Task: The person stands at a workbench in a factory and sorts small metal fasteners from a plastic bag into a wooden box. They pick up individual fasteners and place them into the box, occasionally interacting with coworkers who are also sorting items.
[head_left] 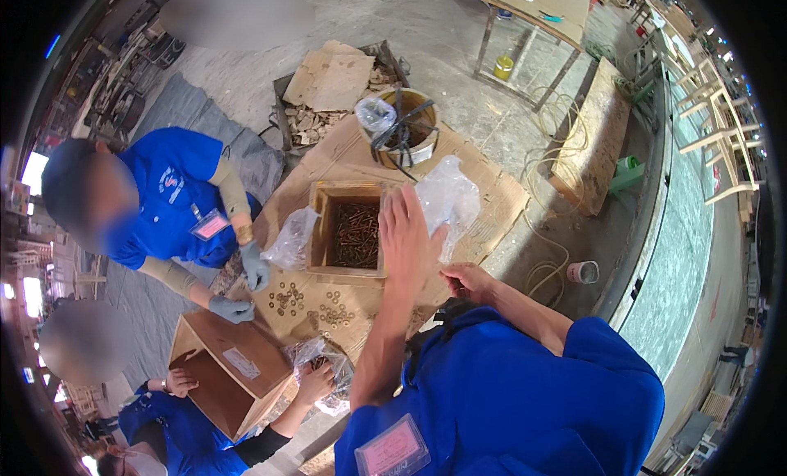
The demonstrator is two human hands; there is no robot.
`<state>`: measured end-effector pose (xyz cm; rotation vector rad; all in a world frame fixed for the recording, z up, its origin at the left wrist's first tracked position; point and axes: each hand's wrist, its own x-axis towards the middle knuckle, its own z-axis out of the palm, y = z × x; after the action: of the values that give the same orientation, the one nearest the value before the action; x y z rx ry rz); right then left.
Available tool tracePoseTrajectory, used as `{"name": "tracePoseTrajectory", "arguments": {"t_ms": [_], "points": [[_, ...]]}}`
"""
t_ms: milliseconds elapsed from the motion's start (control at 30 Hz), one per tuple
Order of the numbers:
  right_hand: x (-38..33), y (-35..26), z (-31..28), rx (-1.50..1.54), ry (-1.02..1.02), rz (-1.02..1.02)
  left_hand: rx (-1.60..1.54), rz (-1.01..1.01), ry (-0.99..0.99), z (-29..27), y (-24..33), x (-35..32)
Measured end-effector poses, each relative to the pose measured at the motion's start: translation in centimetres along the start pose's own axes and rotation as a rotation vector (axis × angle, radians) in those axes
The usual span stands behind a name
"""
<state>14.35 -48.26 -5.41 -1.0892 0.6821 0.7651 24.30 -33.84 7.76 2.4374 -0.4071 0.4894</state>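
Note:
My left hand (407,238) is raised at the right edge of a wooden box (314,267), its fingers stretched out with nothing visible in them. Inside the box lies a heap of brown metal screws or bolts (355,234). Close to my waist is my right hand (466,280), its fingers curled and pressed together; whatever they may hold is hidden. Beyond the hands a clear plastic bag (453,199) is spread on the cardboard (498,199). Small round washers (287,299) lie loose left of my left forearm.
A co-worker's gloved hands (246,287) are at the left. Another person steadies a wooden drawer (238,365) and reaches into a plastic bag (334,402). A bucket with black straps (422,148) stands at the far side. A yellow hose (566,255) crosses the floor at right.

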Motion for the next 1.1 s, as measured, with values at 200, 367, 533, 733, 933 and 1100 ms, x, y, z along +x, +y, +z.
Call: {"name": "tracePoseTrajectory", "arguments": {"t_ms": [200,367,533,733,933,1100], "points": [[2.7,-1.9,-7.2,0.256,0.183,-0.148,-0.304,-0.137,-0.540,5.6,-3.0,4.5],[4.1,-4.2,-10.8,0.461,0.088,-0.262,-0.689,-0.305,-0.687,3.6,0.3,7.1],[6.4,-6.7,-9.3,0.651,-0.240,-0.226,-1.345,-0.654,-0.633,-0.5,4.8,9.2],[2.9,-11.4,-2.5,0.525,-0.487,-0.491,-1.914,-0.635,-0.283,-9.3,8.0,11.4],[1.1,-13.1,2.5,0.630,-0.893,-0.470,-1.955,-0.377,-0.044,-15.1,1.3,10.0],[1.2,-9.1,2.8,0.330,-0.811,-0.390,-1.665,-0.492,0.246,-18.5,-4.2,3.8]]}}
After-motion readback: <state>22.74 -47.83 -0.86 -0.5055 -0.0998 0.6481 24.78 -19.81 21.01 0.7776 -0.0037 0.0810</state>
